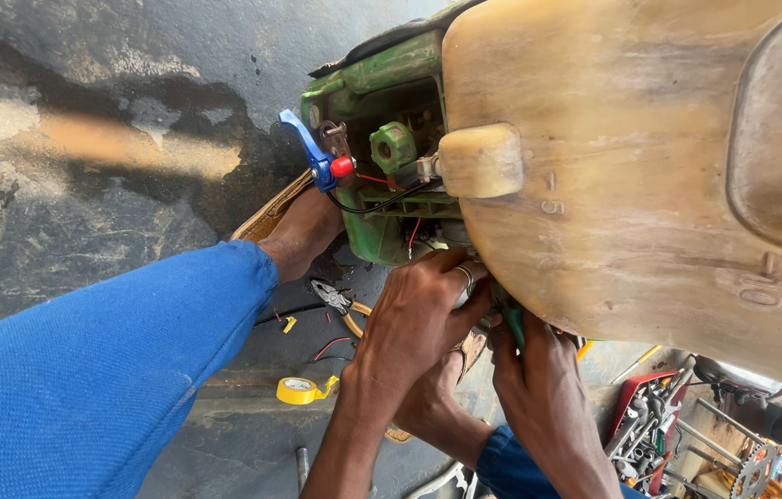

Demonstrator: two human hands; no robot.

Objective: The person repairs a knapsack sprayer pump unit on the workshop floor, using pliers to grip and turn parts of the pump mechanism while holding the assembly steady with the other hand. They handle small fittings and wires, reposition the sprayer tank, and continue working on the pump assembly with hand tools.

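Green-handled tool [513, 325] upright under yellowed tank [631, 176], green engine housing [381, 199] beside.

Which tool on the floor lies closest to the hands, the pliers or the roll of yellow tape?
The pliers: they lie just beside the left hand, under the green machine. The yellow tape roll sits lower, farther from both hands.

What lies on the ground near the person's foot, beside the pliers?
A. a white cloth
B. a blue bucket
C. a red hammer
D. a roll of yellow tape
D: a roll of yellow tape lies on the concrete floor, just below the pliers.
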